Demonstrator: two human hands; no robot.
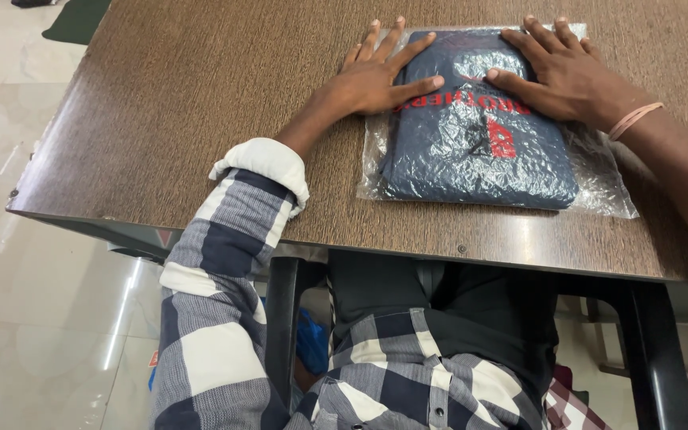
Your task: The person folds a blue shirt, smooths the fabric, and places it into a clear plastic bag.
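A dark brown wood-grain table fills the upper part of the view, its near edge running across just above the seated person's lap and its left edge slanting away toward a pale, glossy tiled floor. To the left of the hands the tabletop is bare out to that slanted edge — wide room on that side — while on the right the surface runs out of the picture. On the table, right of centre, lies a folded dark blue garment with red print, sealed in a clear plastic bag. It lies flat, its long axis running away from the person toward the far side of the table, slightly turned so the near end sits a little to the right; the near end of the bag stops short of the table's front edge, and loose plastic sticks out beyond the cloth at the near corners. The left hand rests open, fingers spread, palm down on the far-left corner of the packet, partly on the wood. The right hand — a thin pinkish band at its wrist — lies open and flat on the far-right corner, pressing down, gripping nothing.
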